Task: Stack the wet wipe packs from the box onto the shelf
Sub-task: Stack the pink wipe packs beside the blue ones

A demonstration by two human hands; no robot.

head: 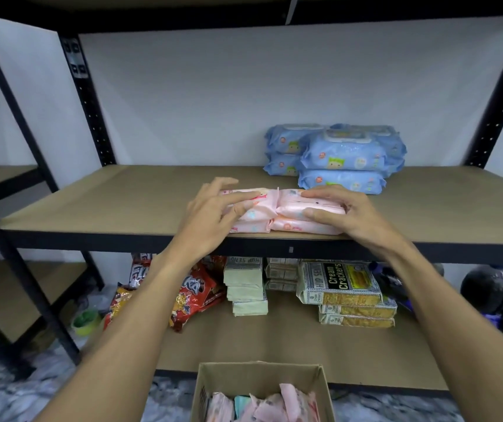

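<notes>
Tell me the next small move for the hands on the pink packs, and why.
Probably slide the pink packs back from the front edge of the shelf. They lie right at that edge under the left hand and right hand, while the blue packs sit further in, and the box holds more.

Single head view, wide-angle, facing forward-down, close to shelf [92, 202].
</notes>
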